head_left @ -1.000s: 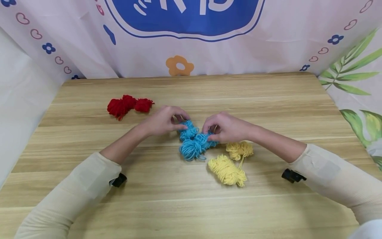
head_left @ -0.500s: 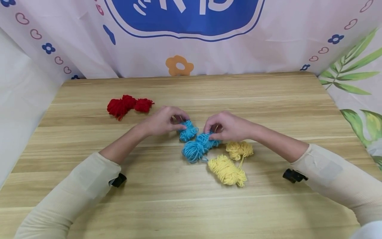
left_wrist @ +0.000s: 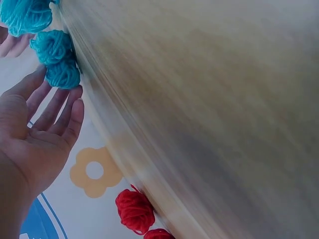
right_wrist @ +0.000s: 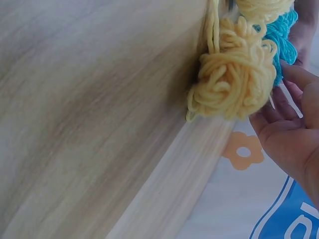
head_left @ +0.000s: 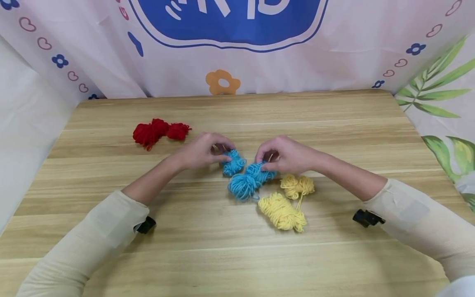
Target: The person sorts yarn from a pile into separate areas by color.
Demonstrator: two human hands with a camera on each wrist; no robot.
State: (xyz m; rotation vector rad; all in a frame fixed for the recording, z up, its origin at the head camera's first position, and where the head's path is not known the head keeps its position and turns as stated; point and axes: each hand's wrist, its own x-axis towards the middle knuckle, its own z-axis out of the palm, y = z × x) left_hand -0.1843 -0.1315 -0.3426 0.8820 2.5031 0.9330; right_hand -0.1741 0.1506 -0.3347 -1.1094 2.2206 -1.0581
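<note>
My left hand [head_left: 203, 151] pinches the small blue yarn bundle [head_left: 233, 163] at its left end, thumb in front and fingers behind. In the left wrist view this bundle [left_wrist: 59, 59] sits between thumb and fingertips. The right hand [head_left: 287, 155] grips the far right end of the larger blue yarn bundle [head_left: 243, 186], which lies on the wooden table [head_left: 193, 255]. A narrow gap separates the two blue bundles. In the right wrist view, yellow yarn partly hides the blue yarn [right_wrist: 285, 42] at the right fingertips.
Just in front of the right hand lie a smaller yellow yarn bundle [head_left: 297, 186] and a larger pale yellow one [head_left: 283, 211], a strand running between them. Red yarn [head_left: 151, 133] lies at the back left. A printed cloth [head_left: 289, 68] hangs behind the table's far edge.
The right hand has shifted slightly right with the larger blue bundle, opening a gap from the small one. The left hand and the red and yellow yarn stay put.
</note>
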